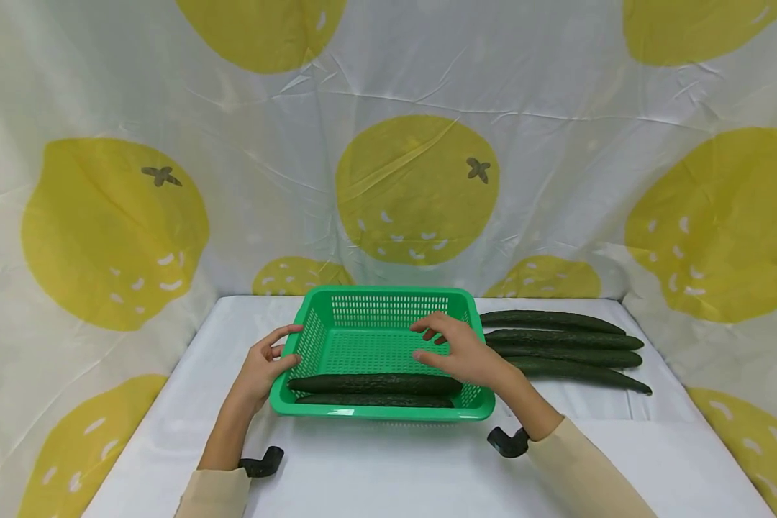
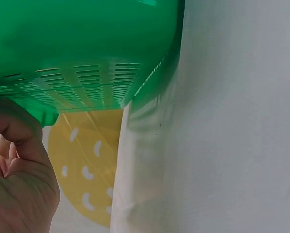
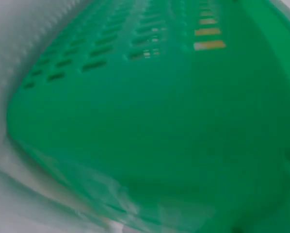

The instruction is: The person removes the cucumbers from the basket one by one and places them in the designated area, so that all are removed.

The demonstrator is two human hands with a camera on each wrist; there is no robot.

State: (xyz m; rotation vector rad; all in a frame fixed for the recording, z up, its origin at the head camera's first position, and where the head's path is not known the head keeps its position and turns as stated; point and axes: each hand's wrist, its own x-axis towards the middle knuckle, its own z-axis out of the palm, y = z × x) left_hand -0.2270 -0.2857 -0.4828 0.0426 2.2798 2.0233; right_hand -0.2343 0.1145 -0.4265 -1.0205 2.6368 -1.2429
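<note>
A green plastic basket (image 1: 388,413) with slotted walls sits on the white table. Two long, dark green cucumbers (image 1: 375,384) lie side by side along its near wall. At the left rim, my left hand (image 1: 263,367) grips the basket with thumb and fingertips over the edge; the left wrist view shows that hand (image 2: 24,170) against the basket's outer side. My right hand (image 1: 462,352) reaches over the right rim, above the basket floor, its fingers spread and slightly bent with nothing between them. The right wrist view is filled by the basket wall (image 3: 159,121) and does not show the hand.
Several more cucumbers (image 1: 566,339) lie on the table (image 1: 388,467) just right of the basket, their left ends partly hidden behind it and the right arm. A white curtain (image 1: 265,180) printed with yellow lemons stands behind and at both sides.
</note>
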